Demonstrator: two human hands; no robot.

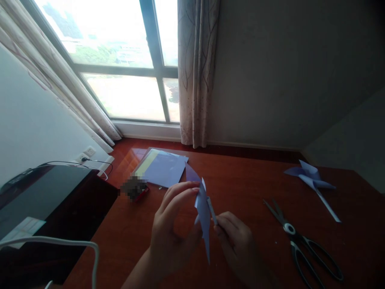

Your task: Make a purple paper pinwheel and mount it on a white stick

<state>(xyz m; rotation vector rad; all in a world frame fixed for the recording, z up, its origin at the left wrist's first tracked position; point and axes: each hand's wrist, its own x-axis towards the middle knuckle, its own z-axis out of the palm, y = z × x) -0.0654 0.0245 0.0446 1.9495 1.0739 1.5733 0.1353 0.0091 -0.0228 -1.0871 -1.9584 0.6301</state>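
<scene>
Between my hands is a purple paper pinwheel (pixel 203 210), seen nearly edge-on, above the table. My left hand (pixel 176 224) grips it from the left, fingertips on the upper blades and thumb lower down. In my right hand (pixel 236 239) is a thin rolled paper stick (pixel 212 210), pinched between thumb and fingers, its upper part against the back of the pinwheel. Whether the two are fixed together cannot be made out. To the right lie scissors (pixel 289 228) with dark handles, blades slightly apart. Beyond them rests another purple pinwheel (pixel 313 176) on a white stick.
A stack of purple and yellow paper (pixel 167 166) lies at the back left of the reddish wooden table (pixel 240 176). Beside it is a small red box (pixel 142 194), partly pixelated. A black glossy appliance (pixel 57 192) and a white cable (pixel 60 241) occupy the left.
</scene>
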